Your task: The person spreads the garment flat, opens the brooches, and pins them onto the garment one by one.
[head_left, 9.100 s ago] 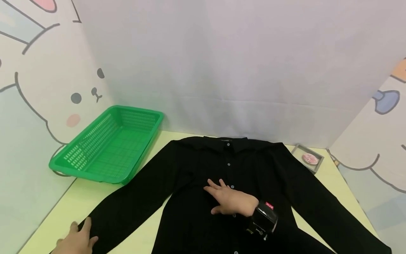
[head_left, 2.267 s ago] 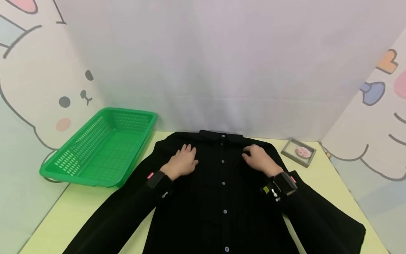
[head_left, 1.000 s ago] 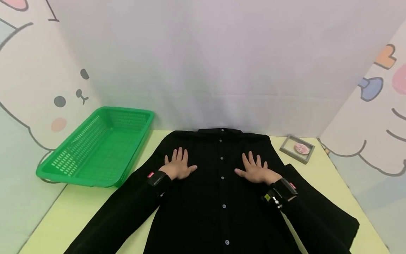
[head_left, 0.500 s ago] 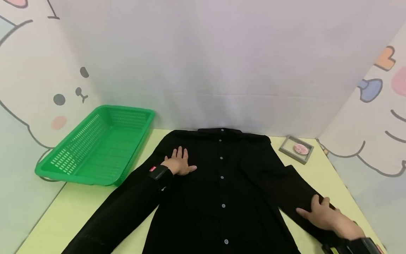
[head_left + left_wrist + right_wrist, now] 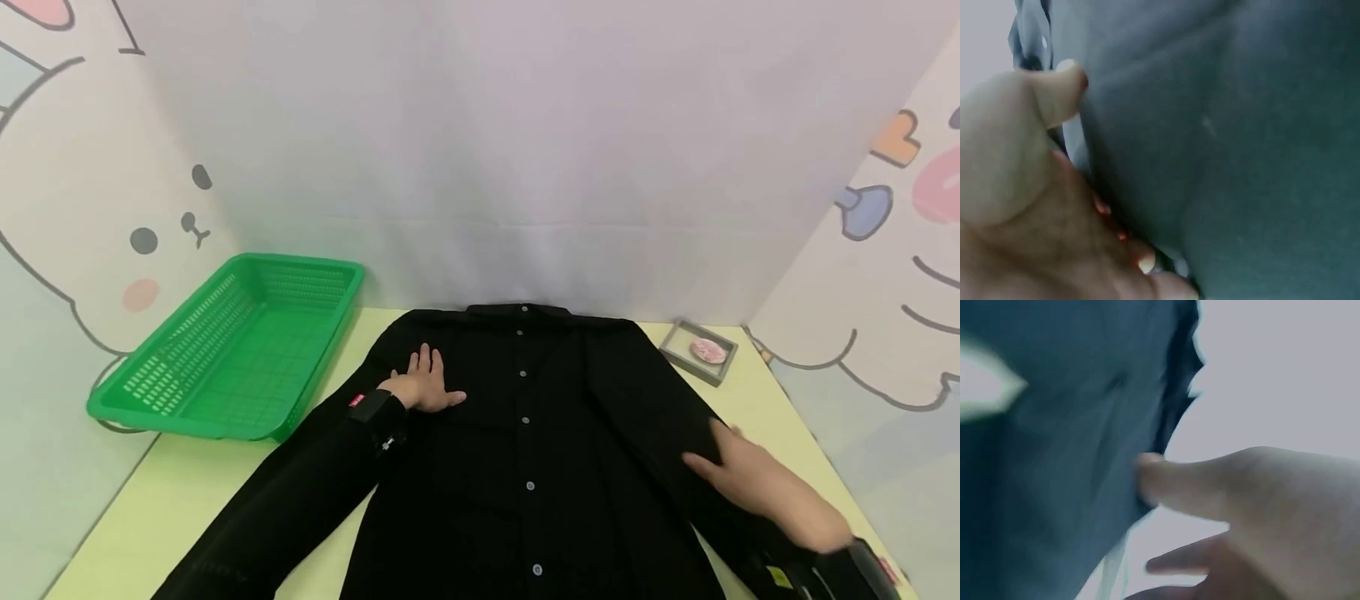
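A black button-up shirt (image 5: 480, 500) lies spread front side up, its collar toward the back wall. My left hand (image 5: 423, 387) rests flat on the chest at the left, fingers straight and spread. In the left wrist view, the thumb and palm of the left hand (image 5: 1029, 162) lie along the dark cloth. My right hand (image 5: 765, 479), somewhat blurred, is at the shirt's right sleeve (image 5: 675, 408), thumb and fingers apart. The right wrist view has the right hand (image 5: 1241, 512) at the cloth's edge, thumb tip against it, fingers fairly straight. The sleeve cuffs are out of sight.
A green plastic basket (image 5: 225, 350) stands at the back left. On the back right, a small grey tray (image 5: 693, 375) holds a pink oval piece (image 5: 708, 351). The pale yellow table (image 5: 172, 475) meets walls on three sides.
My right hand has moved from the chest out to the right sleeve, then slightly up along it. The sleeve's stepped outer edge now runs straight. My left hand has stayed in place this last second.
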